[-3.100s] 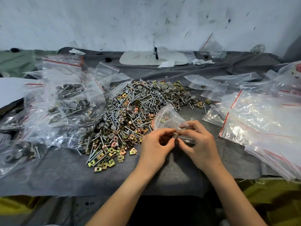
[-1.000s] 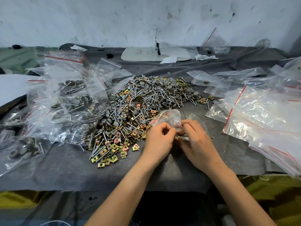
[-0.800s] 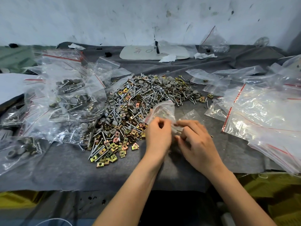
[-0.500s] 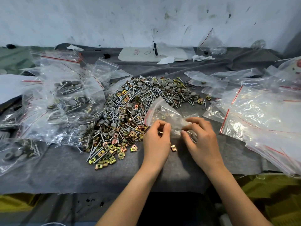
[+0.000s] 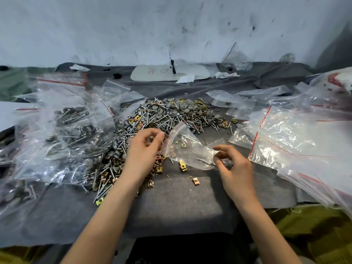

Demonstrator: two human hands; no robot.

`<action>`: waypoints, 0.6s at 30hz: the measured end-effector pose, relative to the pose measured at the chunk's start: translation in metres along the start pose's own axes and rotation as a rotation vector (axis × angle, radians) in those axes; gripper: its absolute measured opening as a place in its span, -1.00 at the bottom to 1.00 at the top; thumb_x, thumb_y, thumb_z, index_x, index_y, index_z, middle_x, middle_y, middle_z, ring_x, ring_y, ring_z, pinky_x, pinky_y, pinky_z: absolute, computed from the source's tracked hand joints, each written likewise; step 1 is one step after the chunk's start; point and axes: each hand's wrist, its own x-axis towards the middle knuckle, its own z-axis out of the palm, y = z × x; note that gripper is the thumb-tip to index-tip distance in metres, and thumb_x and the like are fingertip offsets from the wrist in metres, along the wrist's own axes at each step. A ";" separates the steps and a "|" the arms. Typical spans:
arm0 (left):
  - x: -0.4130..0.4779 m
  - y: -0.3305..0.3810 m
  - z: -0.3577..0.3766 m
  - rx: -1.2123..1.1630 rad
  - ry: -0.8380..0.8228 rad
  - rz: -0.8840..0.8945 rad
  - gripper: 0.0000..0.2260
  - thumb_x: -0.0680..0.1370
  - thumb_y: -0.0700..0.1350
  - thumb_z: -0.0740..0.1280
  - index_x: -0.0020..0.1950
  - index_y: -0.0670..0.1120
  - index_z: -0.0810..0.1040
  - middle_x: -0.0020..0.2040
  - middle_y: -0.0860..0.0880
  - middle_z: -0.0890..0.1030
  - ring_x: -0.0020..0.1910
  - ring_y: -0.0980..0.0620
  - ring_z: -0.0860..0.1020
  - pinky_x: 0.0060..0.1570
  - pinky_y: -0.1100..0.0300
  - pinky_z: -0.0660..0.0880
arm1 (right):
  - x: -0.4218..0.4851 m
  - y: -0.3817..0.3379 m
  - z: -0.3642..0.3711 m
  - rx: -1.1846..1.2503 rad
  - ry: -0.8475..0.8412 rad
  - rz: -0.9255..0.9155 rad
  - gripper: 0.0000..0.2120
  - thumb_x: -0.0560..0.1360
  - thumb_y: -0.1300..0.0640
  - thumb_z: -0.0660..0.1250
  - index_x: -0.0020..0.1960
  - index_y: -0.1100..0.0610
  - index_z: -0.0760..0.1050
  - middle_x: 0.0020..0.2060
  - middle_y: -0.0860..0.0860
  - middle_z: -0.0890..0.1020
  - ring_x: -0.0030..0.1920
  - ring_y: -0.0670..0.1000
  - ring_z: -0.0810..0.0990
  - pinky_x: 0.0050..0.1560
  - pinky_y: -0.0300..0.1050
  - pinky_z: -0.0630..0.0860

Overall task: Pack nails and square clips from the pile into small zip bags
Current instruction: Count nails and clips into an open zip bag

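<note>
- Zip bag is now stretched out between the two hands, lifted just above the grey cloth and right beside the pile of nails and clips. Half a second ago both hands were bunched together at it.
- Right hand pinches the bag's lower corner, where a nail shows through the plastic. A few clips sit higher up inside.
- Left hand has moved up to the bag's red-striped mouth, over the pile's edge, with its fingers curled. Whether it nips the mouth or is picking from the pile, I cannot tell.
- One loose clip lies on the cloth under the bag and a second clip lies nearer the person. None showed there a second ago.
- Probably these fell out during filling, so the bag likely runs short until they are picked up, and sealing should wait.
</note>
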 end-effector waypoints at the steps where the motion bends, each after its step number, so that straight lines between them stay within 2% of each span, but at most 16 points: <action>1: 0.003 0.001 0.000 0.064 -0.073 -0.020 -0.88 0.57 -0.08 0.30 -0.14 0.03 0.59 0.14 0.02 0.55 0.07 0.03 0.55 0.07 0.10 0.50 | 0.000 -0.001 0.000 -0.007 -0.007 -0.002 -0.74 0.44 0.34 0.41 0.04 0.05 0.56 -0.17 -0.09 0.62 -0.10 -0.29 0.56 -0.08 -0.53 0.38; 2: 0.003 0.002 0.001 0.095 -0.124 -0.042 -0.86 0.57 -0.08 0.30 -0.16 0.01 0.60 0.16 0.01 0.54 0.09 0.06 0.54 0.14 0.02 0.48 | 0.000 -0.001 -0.001 -0.010 -0.010 0.001 -0.75 0.45 0.34 0.40 0.05 0.06 0.57 -0.16 -0.09 0.62 -0.10 -0.29 0.56 -0.08 -0.54 0.38; 3: 0.003 0.001 0.003 0.076 -0.136 -0.069 -0.84 0.58 -0.09 0.29 -0.17 -0.02 0.59 0.08 0.00 0.57 -0.01 0.15 0.57 0.11 -0.02 0.50 | 0.001 -0.002 -0.001 -0.007 -0.013 0.006 -0.75 0.45 0.34 0.40 0.05 0.07 0.57 -0.15 -0.09 0.62 -0.09 -0.28 0.56 -0.07 -0.54 0.38; 5: 0.001 0.002 0.007 -0.099 -0.053 -0.164 -0.83 0.61 -0.14 0.25 -0.15 -0.09 0.56 -0.17 -0.01 0.55 -0.38 0.25 0.55 -0.06 -0.07 0.54 | 0.001 -0.002 -0.002 0.005 -0.012 0.018 -0.75 0.46 0.35 0.39 0.06 0.08 0.58 -0.14 -0.08 0.62 -0.08 -0.27 0.56 -0.08 -0.55 0.39; 6: 0.001 0.002 0.008 -0.176 0.001 -0.212 -0.84 0.62 -0.16 0.23 -0.13 -0.10 0.54 -0.20 -0.03 0.51 -0.48 0.25 0.52 -0.14 -0.04 0.56 | 0.001 -0.002 -0.002 0.010 -0.009 0.021 -0.75 0.46 0.35 0.39 0.06 0.08 0.58 -0.14 -0.08 0.62 -0.08 -0.26 0.56 -0.09 -0.56 0.38; 8: 0.000 0.002 0.008 -0.205 0.025 -0.264 -0.85 0.63 -0.16 0.22 -0.11 -0.11 0.53 -0.15 -0.06 0.50 -0.47 0.20 0.53 -0.34 0.15 0.58 | 0.000 -0.001 -0.002 0.015 -0.010 0.019 -0.75 0.45 0.35 0.39 0.05 0.08 0.59 -0.15 -0.08 0.63 -0.07 -0.26 0.57 -0.09 -0.57 0.38; 10: 0.001 0.002 0.006 -0.208 -0.079 -0.310 -0.85 0.62 -0.17 0.24 -0.09 -0.14 0.56 -0.13 -0.08 0.56 -0.43 0.17 0.55 -0.47 0.31 0.51 | 0.001 0.000 -0.002 0.008 -0.009 0.003 -0.76 0.45 0.36 0.39 0.02 0.08 0.60 -0.15 -0.09 0.63 -0.08 -0.26 0.56 -0.07 -0.56 0.38; 13: 0.001 0.005 0.002 -0.214 -0.238 -0.345 -0.87 0.58 -0.18 0.29 -0.08 -0.17 0.61 -0.20 -0.08 0.63 -0.42 0.15 0.60 -0.51 0.35 0.45 | 0.002 0.002 -0.001 0.012 0.008 -0.017 -0.77 0.42 0.39 0.40 -0.05 0.10 0.63 -0.15 -0.08 0.63 -0.10 -0.22 0.56 -0.05 -0.54 0.37; 16: 0.003 0.007 0.000 -0.156 -0.248 -0.294 -0.92 0.51 -0.19 0.38 -0.13 -0.16 0.66 -0.25 -0.04 0.65 -0.39 0.08 0.56 -0.49 0.34 0.45 | 0.002 0.004 0.000 0.023 0.016 -0.009 -0.77 0.42 0.39 0.40 -0.08 0.09 0.63 -0.16 -0.10 0.63 -0.11 -0.24 0.56 -0.06 -0.54 0.36; 18: 0.002 0.008 0.000 -0.151 -0.253 -0.279 -0.95 0.46 -0.23 0.43 -0.20 -0.17 0.66 -0.31 0.00 0.66 -0.41 0.11 0.52 -0.46 0.34 0.46 | 0.002 0.005 -0.001 0.037 0.016 0.007 -0.77 0.42 0.38 0.40 -0.08 0.07 0.63 -0.16 -0.09 0.64 -0.10 -0.23 0.57 -0.07 -0.52 0.38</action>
